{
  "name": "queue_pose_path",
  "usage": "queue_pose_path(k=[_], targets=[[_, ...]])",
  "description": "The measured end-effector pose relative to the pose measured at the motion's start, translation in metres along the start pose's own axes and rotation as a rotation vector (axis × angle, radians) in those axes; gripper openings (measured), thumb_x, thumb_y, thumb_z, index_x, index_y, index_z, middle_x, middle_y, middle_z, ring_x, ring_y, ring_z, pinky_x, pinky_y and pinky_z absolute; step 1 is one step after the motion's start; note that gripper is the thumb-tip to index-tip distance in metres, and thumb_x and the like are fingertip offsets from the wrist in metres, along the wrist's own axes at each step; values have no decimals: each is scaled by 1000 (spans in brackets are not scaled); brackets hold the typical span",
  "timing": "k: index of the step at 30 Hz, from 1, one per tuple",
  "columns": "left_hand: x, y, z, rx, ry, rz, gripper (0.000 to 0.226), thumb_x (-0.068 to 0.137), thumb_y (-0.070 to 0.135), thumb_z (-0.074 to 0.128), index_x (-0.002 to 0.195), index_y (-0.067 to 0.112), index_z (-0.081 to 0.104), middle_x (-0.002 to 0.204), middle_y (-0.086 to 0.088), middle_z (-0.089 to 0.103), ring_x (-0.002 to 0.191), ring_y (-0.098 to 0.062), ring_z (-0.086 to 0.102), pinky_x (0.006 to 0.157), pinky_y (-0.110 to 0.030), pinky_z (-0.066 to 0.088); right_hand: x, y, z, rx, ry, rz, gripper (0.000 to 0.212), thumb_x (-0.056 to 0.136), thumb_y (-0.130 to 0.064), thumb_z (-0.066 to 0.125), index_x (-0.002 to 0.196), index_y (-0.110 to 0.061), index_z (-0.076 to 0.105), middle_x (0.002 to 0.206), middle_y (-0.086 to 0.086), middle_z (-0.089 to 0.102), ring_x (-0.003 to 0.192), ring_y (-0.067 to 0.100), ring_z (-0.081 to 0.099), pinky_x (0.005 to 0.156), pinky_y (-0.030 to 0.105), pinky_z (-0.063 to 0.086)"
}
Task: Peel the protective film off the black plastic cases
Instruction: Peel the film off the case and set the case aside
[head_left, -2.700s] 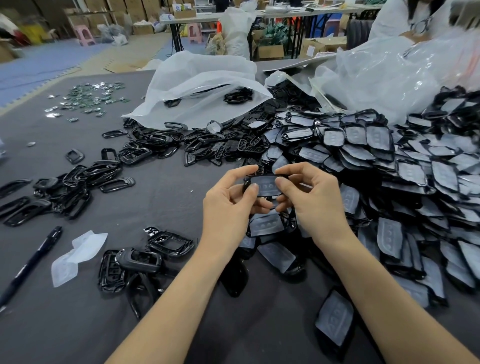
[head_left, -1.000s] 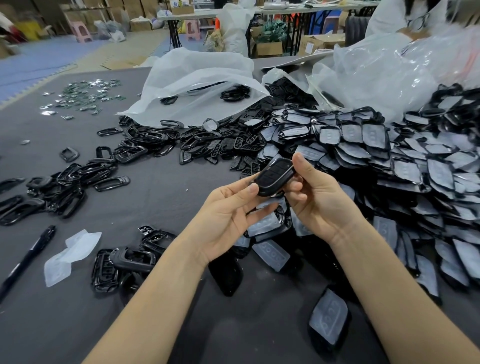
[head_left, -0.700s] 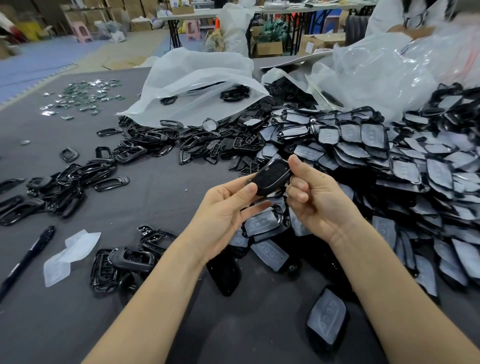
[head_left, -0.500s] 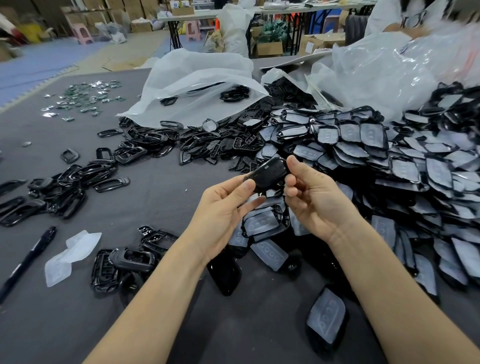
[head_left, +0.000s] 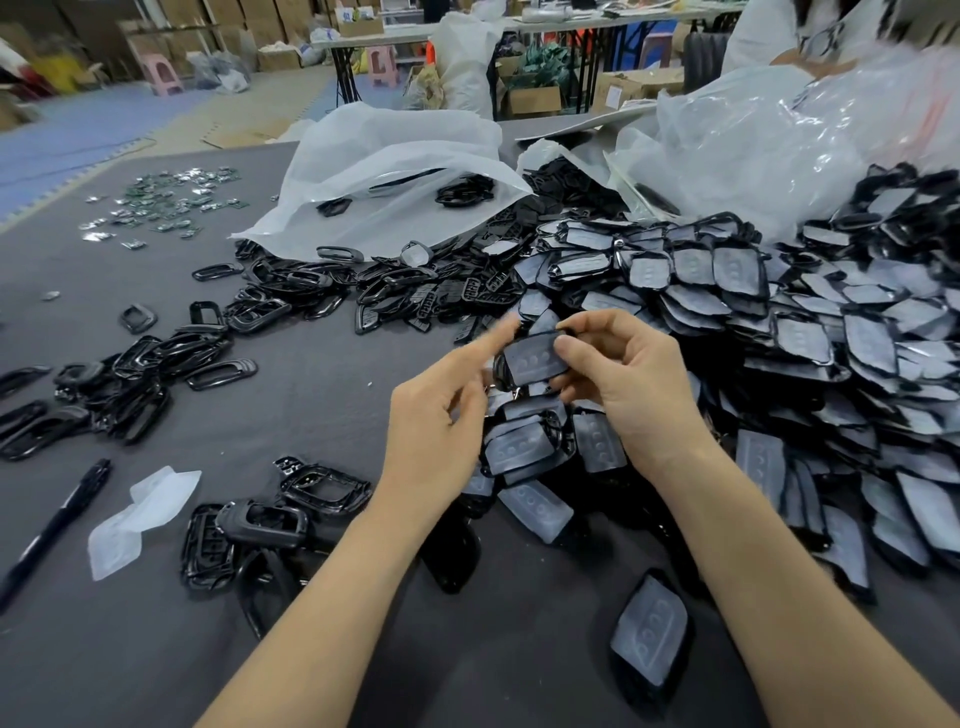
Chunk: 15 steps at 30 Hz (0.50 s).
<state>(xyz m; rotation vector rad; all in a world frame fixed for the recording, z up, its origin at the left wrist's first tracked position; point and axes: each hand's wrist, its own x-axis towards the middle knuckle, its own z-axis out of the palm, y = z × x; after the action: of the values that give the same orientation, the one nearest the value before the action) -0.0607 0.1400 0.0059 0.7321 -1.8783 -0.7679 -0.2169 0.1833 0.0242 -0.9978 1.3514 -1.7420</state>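
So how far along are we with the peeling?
Little looks done: only some loose film lies left of the arms. In hand: the right hand grips a film-covered case, left hand beside it. Left: the big filmed pile.

I had one wide-angle view, worn on the head, facing forward and down, close over the dark grey cloth-covered table (head_left: 322, 395)

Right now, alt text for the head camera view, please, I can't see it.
The right hand grips a film-covered black case while the left hand extends a blurred index finger toward it. A heap of more cases covers the grey table at right.
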Motion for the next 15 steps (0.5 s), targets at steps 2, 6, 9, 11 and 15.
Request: queue_pose_path(k=[2,6,9,11,15], targets=[[-2,1,1,-134,38,-68,61,96,3,47,137,48,42,112,16,71,60,-19,50,66,-22,47,0,0,1,-1,-5,-21,12,87,2,64,85,-10,63,66,1,66,49,13,61,48,20,50],[-2,4,6,-267,17,-248,49,94,25,60,135,44,44,91,-3,75,81,-30,70,83,-45,56,-2,3,3,-20,-46,-51,11,87,2,64,86,-9,61,62,-5,66,48,12,61,48,20,50],[0,4,8,-398,8,-332,28,96,8,56,119,23,62,83,1,76,69,-23,74,71,-33,60,-3,6,6,-34,-77,-48,12,87,2,64,85,-9,61,63,-5,66,47,13,61,48,20,50],[2,4,8,-440,18,-362,21,96,3,53,110,12,67,77,1,75,61,-19,72,66,-27,59,-3,7,6,-45,-78,-49,13,87,2,64,83,-10,60,63,-3,66,47,15,61,47,20,50],[2,9,8,-558,16,-408,19,97,1,49,102,6,67,75,-2,74,56,-16,69,61,-23,57,-4,8,7,-37,-78,-58,12,89,0,63,82,-10,60,59,-2,65,45,14,60,47,21,50]])
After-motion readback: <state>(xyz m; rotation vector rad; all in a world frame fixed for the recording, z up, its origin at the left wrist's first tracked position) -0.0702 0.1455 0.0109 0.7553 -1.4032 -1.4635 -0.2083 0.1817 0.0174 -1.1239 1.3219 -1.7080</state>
